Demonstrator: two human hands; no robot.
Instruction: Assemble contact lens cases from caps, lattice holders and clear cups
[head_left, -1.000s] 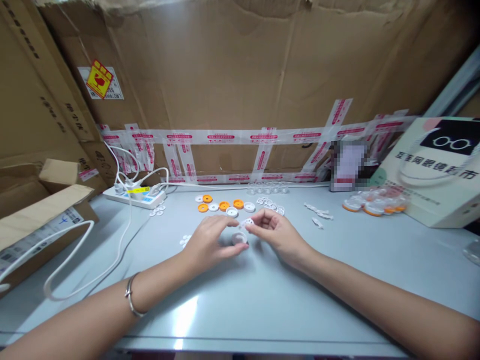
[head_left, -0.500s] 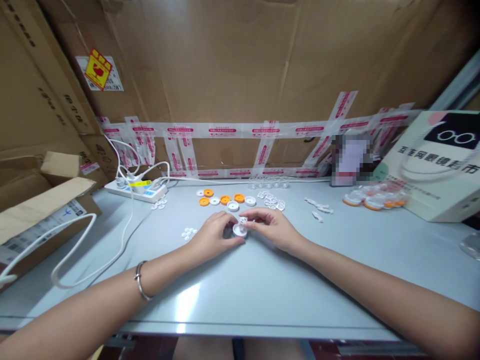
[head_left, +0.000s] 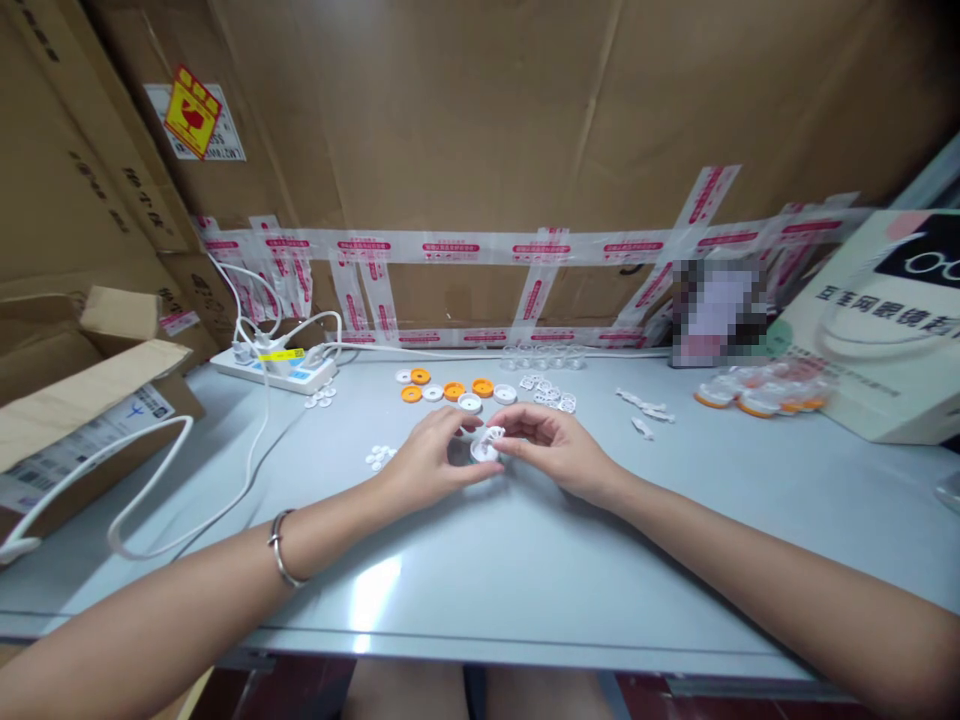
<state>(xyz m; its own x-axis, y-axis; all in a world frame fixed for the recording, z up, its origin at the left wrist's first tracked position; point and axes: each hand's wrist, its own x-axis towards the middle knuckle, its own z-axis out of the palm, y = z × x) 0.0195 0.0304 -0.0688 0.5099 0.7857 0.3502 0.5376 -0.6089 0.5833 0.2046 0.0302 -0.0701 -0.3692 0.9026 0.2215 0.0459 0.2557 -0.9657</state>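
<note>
On the grey table in front of me lies a shallow white round cap (head_left: 483, 455). My left hand (head_left: 431, 452) curves around its left side, thumb along the near edge and fingers at the far edge. A small white openwork plastic piece (head_left: 493, 437) is pinched between the thumb and fingertips of my right hand (head_left: 555, 452). That piece is tilted just over the cap; whether it touches the inside I cannot tell. Beyond the hands are more white caps (head_left: 470, 403) and orange caps (head_left: 454, 391). A pile of white openwork pieces (head_left: 546, 392) sits behind my right hand.
Small white discs (head_left: 380, 457) lie left of my left hand. Clear round parts (head_left: 544, 357) line the back. White strips (head_left: 645, 406) and orange-based clear-topped parts (head_left: 757, 392) are rightward, near a paper bag (head_left: 862, 330). A power strip (head_left: 274, 371) and cardboard box (head_left: 97, 410) stand left.
The white openwork piece has tipped over above the cap in my right fingers. My left hand remains around the cap. The whole view has shifted slightly.
</note>
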